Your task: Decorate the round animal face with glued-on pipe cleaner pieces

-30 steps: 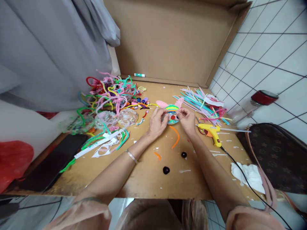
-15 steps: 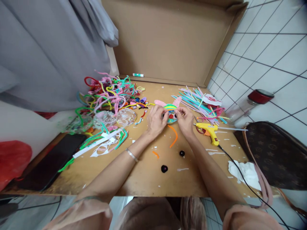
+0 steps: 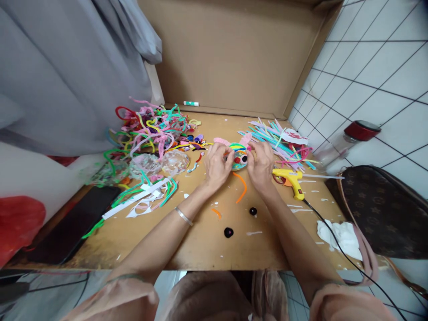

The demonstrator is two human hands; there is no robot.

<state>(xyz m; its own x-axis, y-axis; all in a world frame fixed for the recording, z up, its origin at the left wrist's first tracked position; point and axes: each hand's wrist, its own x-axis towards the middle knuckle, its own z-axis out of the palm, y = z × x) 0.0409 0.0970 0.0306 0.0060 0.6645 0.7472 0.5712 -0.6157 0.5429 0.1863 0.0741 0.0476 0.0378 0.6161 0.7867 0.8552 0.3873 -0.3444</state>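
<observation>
Between my hands, at the middle of the table, sits a small round craft face [image 3: 239, 165] with pink ears, coloured bands, a red nose and dark eyes. My left hand [image 3: 218, 162] grips its left edge with bent fingers. My right hand [image 3: 261, 164] is curled against its right edge. The fingers hide both sides of the face. Just below it lies a curved orange pipe cleaner [image 3: 243, 189]. Nearer me are a short orange piece [image 3: 217, 213] and two black round pieces, one at the right [image 3: 253, 211] and another closer to the edge [image 3: 228, 232].
A yellow glue gun [image 3: 290, 179] lies right of my right hand, its cord trailing forward. Pipe cleaners are heaped at left [image 3: 157, 129] and bundled at right [image 3: 277, 138]. A black phone [image 3: 73, 227], a bottle [image 3: 347, 138] and a brown bag [image 3: 384, 209] flank the table.
My right hand's fingers have shifted slightly outward along the craft face's right side, uncovering its right eye. My left hand keeps its grip. The whole view has shifted slightly.
</observation>
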